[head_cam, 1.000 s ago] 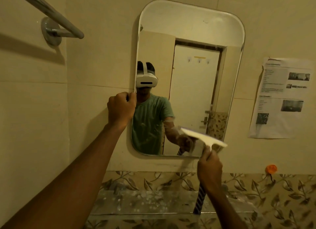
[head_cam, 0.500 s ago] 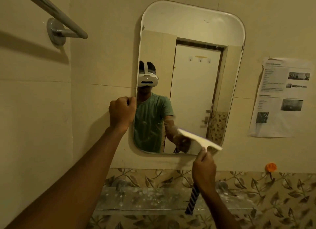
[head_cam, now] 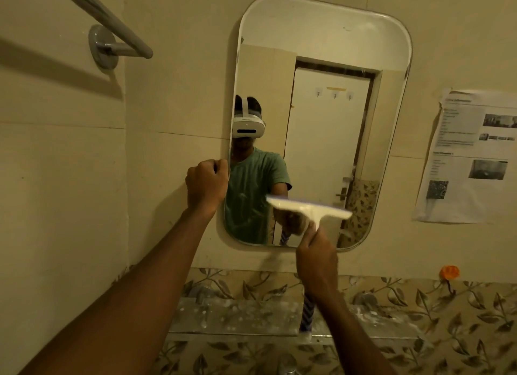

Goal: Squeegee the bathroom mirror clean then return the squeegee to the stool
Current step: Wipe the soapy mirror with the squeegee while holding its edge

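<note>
Higher against the glass than a second ago, the white plastic T-shaped squeegee [head_cam: 309, 207] tilts across the lower part of the rounded rectangular wall mirror [head_cam: 321, 66], fingers of the right hand [head_cam: 317, 258] wrapped tight around its handle (blue-striped below the fist). The left hand [head_cam: 206, 185], closed, clutches the mirror's left edge.

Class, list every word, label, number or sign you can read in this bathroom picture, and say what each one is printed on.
Paper sheet on the wall right of the mirror: printed headings, text lines and small photos, all too blurred to read.
Squeegee: no visible marking.
Nothing else carries readable text.
</note>
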Demonstrator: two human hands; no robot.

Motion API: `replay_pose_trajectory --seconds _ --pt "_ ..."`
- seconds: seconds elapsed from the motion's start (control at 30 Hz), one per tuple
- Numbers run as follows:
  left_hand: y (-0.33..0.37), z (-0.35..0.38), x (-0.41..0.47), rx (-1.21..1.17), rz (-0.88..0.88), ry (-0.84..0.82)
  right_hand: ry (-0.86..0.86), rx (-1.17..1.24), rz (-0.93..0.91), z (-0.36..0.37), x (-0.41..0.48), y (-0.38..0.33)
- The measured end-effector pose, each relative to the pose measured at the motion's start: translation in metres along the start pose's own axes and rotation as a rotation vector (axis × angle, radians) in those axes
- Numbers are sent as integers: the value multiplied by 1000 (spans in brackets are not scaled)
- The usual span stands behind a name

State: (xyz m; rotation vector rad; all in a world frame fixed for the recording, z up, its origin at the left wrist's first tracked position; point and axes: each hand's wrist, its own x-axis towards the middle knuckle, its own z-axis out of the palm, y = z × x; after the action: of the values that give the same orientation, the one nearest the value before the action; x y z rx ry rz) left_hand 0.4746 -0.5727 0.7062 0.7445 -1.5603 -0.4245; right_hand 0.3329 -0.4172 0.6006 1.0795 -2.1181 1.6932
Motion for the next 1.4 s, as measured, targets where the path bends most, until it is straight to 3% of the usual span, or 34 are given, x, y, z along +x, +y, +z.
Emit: replay_pose_trajectory --seconds 0.1,0.37,0.63,0.9,1.17,1.3,1.4 --pt "-1 1 0 -24 13 -5 -28 -41 66 6 -28 24" --pt "1 -1 -2 5 -10 0 135 -23 -139 -13 35 -41" --pt "-4 5 0 11 35 21 -15 -55 35 10 -26 14" --pt "-4 2 1 -42 -22 -19 -40 -32 -282 -8 23 -68" --pt "-4 1 0 -71 -35 -36 -220 -258 -202 20 -22 1" --pt "-3 0 0 -57 -39 -41 -267 -262 -187 11 -25 -9" --pt "-1 -1 3 -66 -77 -62 -186 -195 -283 13 -5 -37"
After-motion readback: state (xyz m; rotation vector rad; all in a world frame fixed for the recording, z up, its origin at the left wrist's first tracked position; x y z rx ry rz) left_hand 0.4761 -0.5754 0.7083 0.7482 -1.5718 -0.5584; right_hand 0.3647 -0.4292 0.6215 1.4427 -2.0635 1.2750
